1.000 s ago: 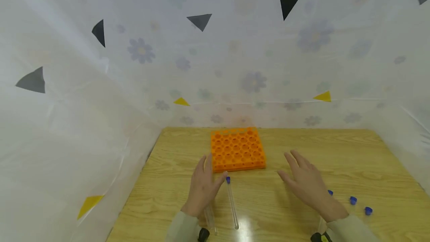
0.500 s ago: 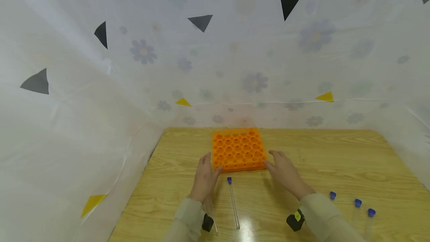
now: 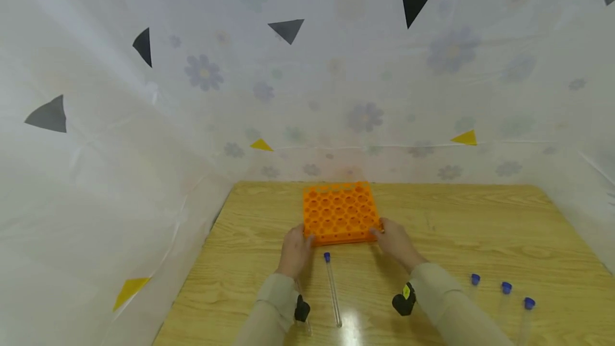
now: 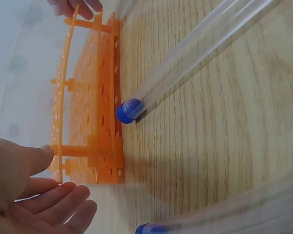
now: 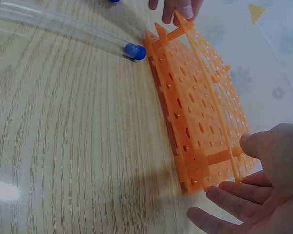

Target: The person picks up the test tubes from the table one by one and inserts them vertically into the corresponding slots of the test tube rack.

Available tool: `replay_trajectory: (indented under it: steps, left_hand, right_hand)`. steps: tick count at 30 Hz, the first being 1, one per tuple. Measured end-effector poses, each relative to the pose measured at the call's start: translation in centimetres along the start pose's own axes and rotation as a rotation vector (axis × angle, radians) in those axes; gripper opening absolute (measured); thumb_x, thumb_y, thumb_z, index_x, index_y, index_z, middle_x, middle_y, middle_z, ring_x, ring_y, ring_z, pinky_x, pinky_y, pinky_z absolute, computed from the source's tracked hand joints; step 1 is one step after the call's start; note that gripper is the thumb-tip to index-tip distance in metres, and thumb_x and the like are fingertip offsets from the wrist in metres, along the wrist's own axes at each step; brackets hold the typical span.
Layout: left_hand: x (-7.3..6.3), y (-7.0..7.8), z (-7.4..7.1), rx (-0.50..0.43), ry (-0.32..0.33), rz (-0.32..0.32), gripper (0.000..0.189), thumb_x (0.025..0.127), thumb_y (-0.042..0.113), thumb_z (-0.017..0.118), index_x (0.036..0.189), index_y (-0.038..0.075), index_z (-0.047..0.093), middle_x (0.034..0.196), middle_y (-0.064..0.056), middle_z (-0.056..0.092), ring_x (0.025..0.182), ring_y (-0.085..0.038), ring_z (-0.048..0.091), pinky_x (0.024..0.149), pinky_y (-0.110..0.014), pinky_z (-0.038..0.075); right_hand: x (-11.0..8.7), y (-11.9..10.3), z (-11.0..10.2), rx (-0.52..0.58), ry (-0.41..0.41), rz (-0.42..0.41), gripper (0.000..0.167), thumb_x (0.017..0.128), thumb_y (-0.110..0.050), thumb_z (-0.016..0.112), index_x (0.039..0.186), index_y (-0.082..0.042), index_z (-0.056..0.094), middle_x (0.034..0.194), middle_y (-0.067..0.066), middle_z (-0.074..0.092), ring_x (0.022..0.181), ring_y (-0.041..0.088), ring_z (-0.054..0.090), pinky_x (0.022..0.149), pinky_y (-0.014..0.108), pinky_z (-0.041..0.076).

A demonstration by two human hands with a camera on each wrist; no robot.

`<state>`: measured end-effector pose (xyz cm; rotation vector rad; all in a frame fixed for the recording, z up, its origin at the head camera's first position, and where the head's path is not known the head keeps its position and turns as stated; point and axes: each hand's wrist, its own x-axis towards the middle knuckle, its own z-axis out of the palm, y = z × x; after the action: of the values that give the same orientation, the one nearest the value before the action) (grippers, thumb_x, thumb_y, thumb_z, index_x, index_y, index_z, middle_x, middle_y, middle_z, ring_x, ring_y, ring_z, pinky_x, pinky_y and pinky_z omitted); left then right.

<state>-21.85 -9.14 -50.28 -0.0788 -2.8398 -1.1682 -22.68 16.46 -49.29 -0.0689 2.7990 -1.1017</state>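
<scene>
Clearly, we have both hands on the orange rack [image 3: 340,211], which stands toward the far edge of the table [image 3: 259,212], near the flowered sheet [image 3: 326,95]. Our left hand [image 3: 294,254] pinches its near left corner, our right hand [image 3: 397,243] its near right, with thumb and fingers on either side of the top plate [image 4: 63,97]. If we drag the rack toward us, it could knock the capped tube [image 3: 333,292] just in front of it and set that rolling. A second tube [image 4: 229,214] lies near our left sleeve [image 3: 269,303], which might sweep it aside. Lifting unevenly, or by the top plate alone, could tilt the rack or strain its posts. The rack looks like thin moulded plastic, rows of round holes pierced through flat plates. The tubes are slender, clear and smooth; their caps are blue and blunt. Fine, streaky grain runs over the table, glossy where light glares.
</scene>
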Motion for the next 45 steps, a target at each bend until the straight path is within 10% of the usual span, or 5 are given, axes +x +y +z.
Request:
replay_trajectory:
  steps: [8, 16, 34, 45]
  left_hand:
    - [0.5, 0.3, 0.5, 0.076, 0.168, 0.121, 0.024, 0.091, 0.0, 0.066, 0.11, -0.013, 0.064, 0.104, -0.027, 0.068, 0.1, -0.042, 0.065, 0.088, -0.052, 0.053]
    - [1.6, 0.5, 1.4, 0.011, 0.122, 0.014, 0.019, 0.091, 0.005, 0.067, 0.107, -0.005, 0.07, 0.104, -0.02, 0.072, 0.1, -0.035, 0.068, 0.088, -0.048, 0.055]
    - [2.1, 2.4, 2.3, 0.11, 0.053, 0.065, 0.011, 0.092, 0.007, 0.067, 0.097, -0.001, 0.071, 0.09, -0.012, 0.072, 0.077, -0.022, 0.064, 0.07, -0.038, 0.054]
    - [2.1, 2.7, 3.4, 0.197, 0.068, 0.202, 0.008, 0.089, 0.008, 0.071, 0.091, 0.001, 0.072, 0.092, -0.013, 0.074, 0.084, -0.028, 0.071, 0.071, -0.038, 0.057]
  right_hand:
    - [0.2, 0.4, 0.4, -0.011, 0.068, 0.029, 0.052, 0.102, -0.019, 0.051, 0.138, 0.018, 0.041, 0.138, 0.038, 0.048, 0.128, 0.051, 0.049, 0.102, 0.059, 0.045]
    - [-0.3, 1.2, 0.1, -0.035, 0.128, 0.055, 0.049, 0.102, -0.018, 0.051, 0.137, 0.016, 0.043, 0.131, 0.037, 0.055, 0.117, 0.048, 0.058, 0.094, 0.056, 0.051]
    - [-1.6, 2.7, -1.3, -0.099, 0.191, 0.037, 0.041, 0.099, -0.011, 0.053, 0.128, 0.017, 0.05, 0.124, 0.038, 0.058, 0.11, 0.048, 0.062, 0.089, 0.056, 0.053]
    - [-2.2, 5.1, -1.9, -0.106, 0.221, 0.012, 0.04, 0.099, -0.013, 0.055, 0.127, 0.016, 0.052, 0.117, 0.036, 0.062, 0.103, 0.046, 0.064, 0.083, 0.055, 0.054]
